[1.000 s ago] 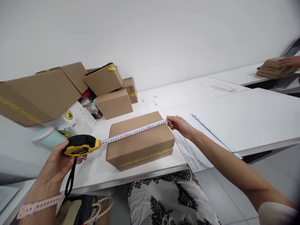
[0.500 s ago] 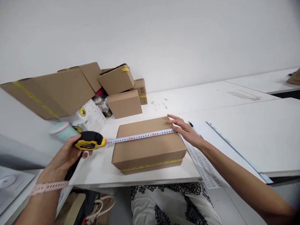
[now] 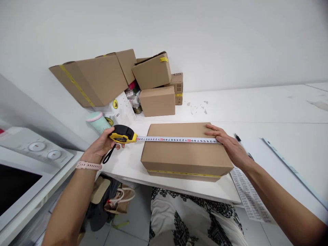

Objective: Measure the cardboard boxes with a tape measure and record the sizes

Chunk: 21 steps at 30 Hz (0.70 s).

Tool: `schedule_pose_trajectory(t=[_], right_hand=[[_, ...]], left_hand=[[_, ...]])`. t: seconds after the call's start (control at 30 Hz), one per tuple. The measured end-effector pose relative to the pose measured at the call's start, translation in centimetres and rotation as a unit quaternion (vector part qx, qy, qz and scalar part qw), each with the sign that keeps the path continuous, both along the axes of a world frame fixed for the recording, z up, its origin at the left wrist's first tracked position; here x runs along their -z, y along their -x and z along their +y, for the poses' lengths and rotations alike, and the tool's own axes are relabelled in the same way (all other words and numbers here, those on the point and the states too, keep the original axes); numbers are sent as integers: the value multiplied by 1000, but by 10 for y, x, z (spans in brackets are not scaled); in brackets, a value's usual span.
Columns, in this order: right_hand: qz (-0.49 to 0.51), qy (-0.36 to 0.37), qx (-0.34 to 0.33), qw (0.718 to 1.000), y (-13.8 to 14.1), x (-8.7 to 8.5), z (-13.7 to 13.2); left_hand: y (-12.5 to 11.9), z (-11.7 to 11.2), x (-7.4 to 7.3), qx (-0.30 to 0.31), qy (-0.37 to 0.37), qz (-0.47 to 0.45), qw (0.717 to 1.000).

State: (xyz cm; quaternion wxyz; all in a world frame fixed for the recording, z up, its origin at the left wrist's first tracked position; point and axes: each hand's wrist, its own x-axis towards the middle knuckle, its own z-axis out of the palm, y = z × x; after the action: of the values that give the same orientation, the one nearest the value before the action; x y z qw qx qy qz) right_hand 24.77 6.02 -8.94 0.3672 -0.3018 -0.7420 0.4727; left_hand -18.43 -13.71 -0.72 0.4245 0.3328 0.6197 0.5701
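Observation:
My left hand (image 3: 98, 147) grips the black and yellow case of a tape measure (image 3: 123, 134), just left of a brown cardboard box (image 3: 187, 155). A black wrist strap dangles below the case. The white blade (image 3: 176, 139) is pulled out across the top of the box, from beyond its left edge to its right edge. There my right hand (image 3: 232, 149) holds the blade's end against the box, with fingers reaching over the top; the tip itself is hidden. Yellow tape runs along the box's front side.
Several cardboard boxes (image 3: 157, 100) are stacked at the back left, beside a mint-green tumbler (image 3: 98, 122). A microwave (image 3: 38, 150) stands at the far left. On the right lie a pen (image 3: 237, 137), a printed sheet (image 3: 249, 194) and a pale blue strip (image 3: 289, 167).
The view has swung left, so everything appears further right and the microwave shows more. Both hands keep their hold, and the blade still lies across the box.

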Motion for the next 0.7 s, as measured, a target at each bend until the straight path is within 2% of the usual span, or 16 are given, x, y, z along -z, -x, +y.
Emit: schedule_pose_trajectory(t=[0.33, 0.5, 0.7], right_hand=[[27, 4, -12, 1000, 1, -1, -3], [29, 6, -27, 999, 0, -2, -5], [31, 31, -59, 997, -3, -4, -3]], left_hand=[[-3, -1, -2, 5, -1, 16, 1000], [4, 3, -1, -24, 27, 2, 999], [0, 3, -6, -18, 47, -1, 999]])
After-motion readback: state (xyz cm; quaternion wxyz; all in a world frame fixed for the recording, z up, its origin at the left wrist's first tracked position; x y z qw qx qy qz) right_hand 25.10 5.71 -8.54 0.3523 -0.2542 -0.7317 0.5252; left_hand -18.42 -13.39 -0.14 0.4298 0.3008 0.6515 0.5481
